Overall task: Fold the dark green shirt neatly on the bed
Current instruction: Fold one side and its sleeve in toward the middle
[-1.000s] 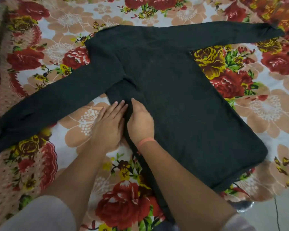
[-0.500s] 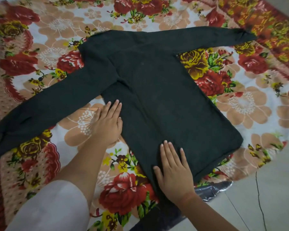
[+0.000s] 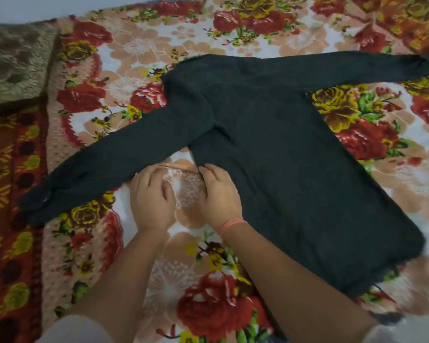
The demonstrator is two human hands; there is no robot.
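Lying flat on the bed (image 3: 134,45), the dark green shirt (image 3: 282,157) is unfolded; left hand (image 3: 151,196) and right hand (image 3: 219,194) are at its edge, fingers' grip unclear.

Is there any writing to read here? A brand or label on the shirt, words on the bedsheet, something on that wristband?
None: nothing in this view can be read as text.
dark green shirt: no label, brand or print shows.
floral bedsheet: flower pattern only, no words.
pink wristband: plain, no writing visible.
The picture is somewhat blurred, so very small marks could be missed.
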